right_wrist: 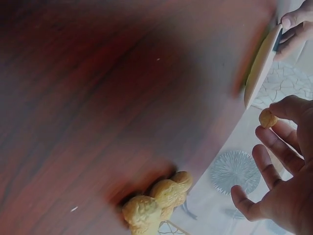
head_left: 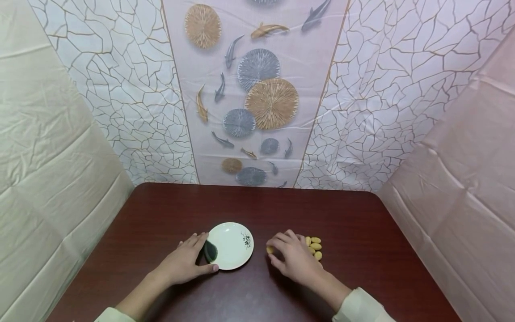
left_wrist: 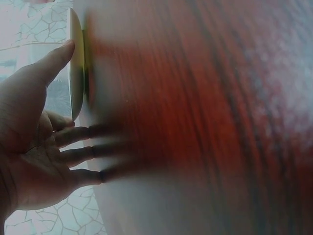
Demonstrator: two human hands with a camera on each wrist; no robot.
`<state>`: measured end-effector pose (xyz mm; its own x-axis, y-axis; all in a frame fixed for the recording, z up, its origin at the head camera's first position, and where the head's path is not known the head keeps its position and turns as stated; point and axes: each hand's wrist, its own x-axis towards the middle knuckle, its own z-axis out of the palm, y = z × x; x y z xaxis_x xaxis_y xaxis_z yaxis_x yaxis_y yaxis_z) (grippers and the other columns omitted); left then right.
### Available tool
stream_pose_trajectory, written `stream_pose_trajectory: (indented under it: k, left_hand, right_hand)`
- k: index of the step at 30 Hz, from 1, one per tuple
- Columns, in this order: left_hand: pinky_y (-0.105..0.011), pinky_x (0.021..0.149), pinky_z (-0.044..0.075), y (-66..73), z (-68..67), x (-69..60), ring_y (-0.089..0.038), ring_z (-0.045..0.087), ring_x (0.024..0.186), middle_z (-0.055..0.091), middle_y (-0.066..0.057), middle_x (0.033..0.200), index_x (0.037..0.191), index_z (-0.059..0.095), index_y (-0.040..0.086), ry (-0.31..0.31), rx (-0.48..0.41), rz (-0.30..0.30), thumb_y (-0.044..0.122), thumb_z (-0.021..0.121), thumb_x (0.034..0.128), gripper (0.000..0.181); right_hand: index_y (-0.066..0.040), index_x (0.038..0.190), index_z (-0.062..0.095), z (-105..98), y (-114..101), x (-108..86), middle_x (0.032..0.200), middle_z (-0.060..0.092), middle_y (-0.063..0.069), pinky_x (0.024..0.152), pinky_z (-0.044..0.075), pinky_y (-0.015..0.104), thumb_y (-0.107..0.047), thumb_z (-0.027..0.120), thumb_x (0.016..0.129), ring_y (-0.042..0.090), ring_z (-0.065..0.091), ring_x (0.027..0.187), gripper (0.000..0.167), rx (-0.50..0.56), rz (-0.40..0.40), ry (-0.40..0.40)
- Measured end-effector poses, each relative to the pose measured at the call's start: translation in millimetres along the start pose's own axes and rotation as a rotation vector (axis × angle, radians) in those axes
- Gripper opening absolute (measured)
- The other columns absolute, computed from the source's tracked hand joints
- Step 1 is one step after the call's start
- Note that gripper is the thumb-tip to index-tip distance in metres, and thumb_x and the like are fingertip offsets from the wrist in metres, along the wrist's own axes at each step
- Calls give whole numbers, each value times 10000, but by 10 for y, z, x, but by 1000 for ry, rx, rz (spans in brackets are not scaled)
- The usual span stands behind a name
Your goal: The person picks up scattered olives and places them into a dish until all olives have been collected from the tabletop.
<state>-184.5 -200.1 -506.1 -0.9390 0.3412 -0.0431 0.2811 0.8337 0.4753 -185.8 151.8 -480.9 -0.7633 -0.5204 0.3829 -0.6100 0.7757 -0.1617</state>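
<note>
A person's two bare hands work over a dark red-brown bench (head_left: pixel 257 297). Slightly left of centre lies a white plate (head_left: pixel 233 248), with a small floral motif towards its right and a dark green patch (head_left: pixel 210 252) on its left side. The left hand (head_left: pixel 185 263) rests at the plate's left rim, thumb on the near side and fingers spread apart. To the right of the plate, the right hand (head_left: pixel 295 259) pinches one small tan, nut-like piece (head_left: pixel 270 250) between thumb and fingertip. Just beyond that hand, further right, more such pieces (head_left: pixel 315 247) sit in a cluster on the bench.

For a steady step, I would judge a light but firm pinch best, since the piece looks rounded and may slip if squeezed unevenly. The left hand needs only gentle contact, as too much pressure on one rim could tilt or slide the plate.

The head view gives the whole layout and the plate's decoration, but partly covers the pinch. The right wrist view shows the grip clearly: the piece is clear of the bench, the other fingers spread. The left wrist view shows the plate edge-on, with the thumb against its rim.
</note>
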Motion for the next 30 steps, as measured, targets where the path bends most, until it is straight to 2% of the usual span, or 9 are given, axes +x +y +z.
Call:
stream_pose_trajectory:
  k: [9,17,26,30]
  left_hand:
    - [-787,1259,335,-12,7,-4,-559,380,1609,439,-315,1706,1685,377,-44,-7,-14,1,677,823,893,1159]
    - [-791,1264,323,-13,5,1,-558,368,1616,433,-317,1710,1685,372,-52,-6,-13,6,678,815,900,1160]
    - [-816,1252,310,-26,12,2,-571,358,1615,432,-317,1709,1684,367,-59,-2,-27,15,662,824,902,1158]
    - [-825,1248,305,-35,16,6,-573,354,1616,431,-317,1710,1686,363,-61,-1,-31,20,664,820,905,1159]
  right_hand:
    - [-188,1127,802,45,-35,69,1118,779,-70,881,547,587,-226,902,926,152,621,1026,227,22,0,-5]
    - [-168,1131,803,39,-76,147,1112,782,-43,828,518,516,-205,897,926,164,606,1024,229,43,-21,-18]
    - [-149,1162,805,93,-138,234,1144,789,-24,895,537,578,-204,871,951,174,605,1019,228,90,-26,-61]
    - [-154,1163,806,134,-160,268,1147,790,-28,887,537,559,-217,872,956,174,601,1018,226,91,-39,-65]
